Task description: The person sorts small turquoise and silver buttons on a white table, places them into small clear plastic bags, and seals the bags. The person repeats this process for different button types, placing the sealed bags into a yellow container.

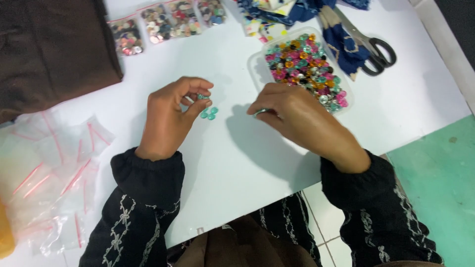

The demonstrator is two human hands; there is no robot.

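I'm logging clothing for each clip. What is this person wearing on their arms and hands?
Both arms are covered by long black sleeves, the left sleeve and the right sleeve, each with gathered elastic cuffs at the wrist and pale grey embroidered patterns running down the fabric. The left hand and the right hand are bare: no gloves show, and no rings or watch are visible.

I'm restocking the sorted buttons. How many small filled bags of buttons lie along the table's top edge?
4, in a row at the top: first bag leftmost beside the brown cloth, second bag, third bag, fourth bag rightmost. More may lie beyond the frame edge.
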